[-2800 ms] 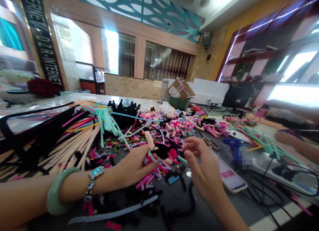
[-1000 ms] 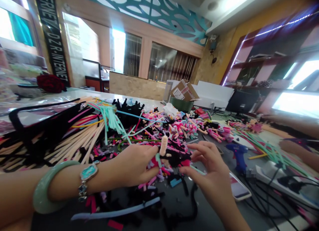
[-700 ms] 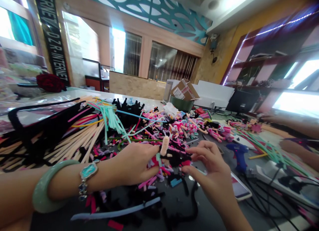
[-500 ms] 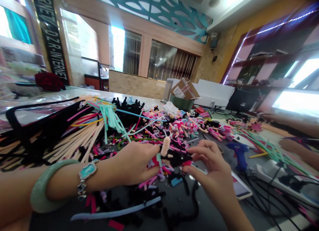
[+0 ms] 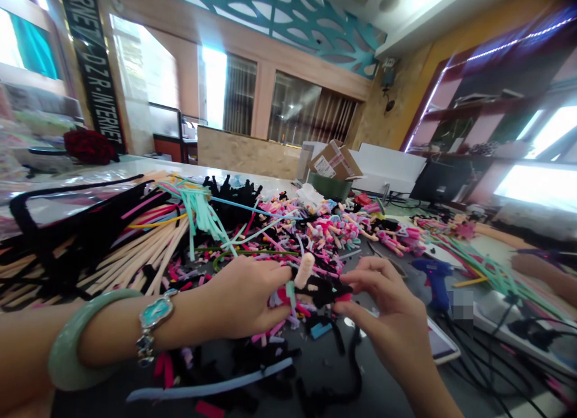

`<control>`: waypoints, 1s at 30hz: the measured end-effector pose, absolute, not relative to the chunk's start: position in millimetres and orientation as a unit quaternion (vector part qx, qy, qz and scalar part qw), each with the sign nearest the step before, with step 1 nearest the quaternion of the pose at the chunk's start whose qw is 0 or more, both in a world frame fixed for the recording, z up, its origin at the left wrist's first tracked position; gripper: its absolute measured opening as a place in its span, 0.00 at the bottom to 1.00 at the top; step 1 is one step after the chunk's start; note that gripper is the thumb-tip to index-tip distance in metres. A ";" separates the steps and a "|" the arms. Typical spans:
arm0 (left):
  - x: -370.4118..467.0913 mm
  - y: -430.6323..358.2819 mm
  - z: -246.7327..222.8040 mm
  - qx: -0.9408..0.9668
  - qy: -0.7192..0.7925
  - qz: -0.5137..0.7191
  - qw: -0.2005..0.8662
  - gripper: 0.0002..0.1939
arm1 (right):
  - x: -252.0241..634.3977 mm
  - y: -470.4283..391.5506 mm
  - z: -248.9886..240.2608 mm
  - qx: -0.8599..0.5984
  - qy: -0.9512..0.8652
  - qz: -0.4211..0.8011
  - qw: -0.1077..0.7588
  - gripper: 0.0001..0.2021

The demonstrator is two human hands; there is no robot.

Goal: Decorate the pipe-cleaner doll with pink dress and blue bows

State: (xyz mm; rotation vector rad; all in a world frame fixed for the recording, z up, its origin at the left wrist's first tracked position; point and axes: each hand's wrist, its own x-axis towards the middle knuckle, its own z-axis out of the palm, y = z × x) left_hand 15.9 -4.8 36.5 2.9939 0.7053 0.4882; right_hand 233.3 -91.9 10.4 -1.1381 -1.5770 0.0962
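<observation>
A small pipe-cleaner doll (image 5: 322, 290) is held level between my two hands, above the table. Its head end is black, and a cream fuzzy limb sticks up from it. My left hand (image 5: 246, 298) is closed around the pink and mint-green end; its fingertips are partly hidden. At the black end, the thumb and fingertips of my right hand (image 5: 390, 304) pinch the doll by a red bit. Cut scraps lie below, among them a blue piece (image 5: 320, 329) and a long pale-blue pipe cleaner (image 5: 216, 382).
Bundles of cream pipe cleaners (image 5: 139, 249) and mint ones (image 5: 202, 207) lie at left. Finished dolls (image 5: 333, 225) are heaped behind my hands. A blue glue gun (image 5: 433, 279), a phone (image 5: 444, 343) and a corded power strip (image 5: 491, 313) are at right. Another person's arm (image 5: 541, 273) rests beyond.
The doll and my right hand have shifted slightly to the right, and the cream limb leans more to the right. At far right, the other person's arms have moved.
</observation>
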 end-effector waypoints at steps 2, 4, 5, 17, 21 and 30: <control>16.2 -5.1 37.1 0.961 0.225 0.158 0.010 0.11 | 233.6 -92.1 10.7 -0.480 -0.672 0.036 0.562 0.12; 16.6 -5.3 37.7 0.962 0.221 0.159 0.007 0.11 | 233.9 -92.4 10.8 -0.477 -0.672 0.032 0.566 0.11; 16.7 -5.4 37.9 0.962 0.220 0.160 0.006 0.11 | 234.0 -92.6 10.8 -0.474 -0.672 0.030 0.568 0.10; 15.2 -7.8 36.5 0.961 0.218 0.168 0.003 0.09 | 233.3 -93.7 10.4 -0.449 -0.690 -0.009 0.567 0.11; 15.4 -8.3 36.5 0.960 0.226 0.165 0.007 0.09 | 232.1 -95.5 11.7 -0.455 -0.689 -0.011 0.563 0.10; 17.5 -7.6 35.4 0.959 0.240 0.148 0.028 0.11 | 230.5 -96.0 14.9 -0.460 -0.690 -0.029 0.558 0.07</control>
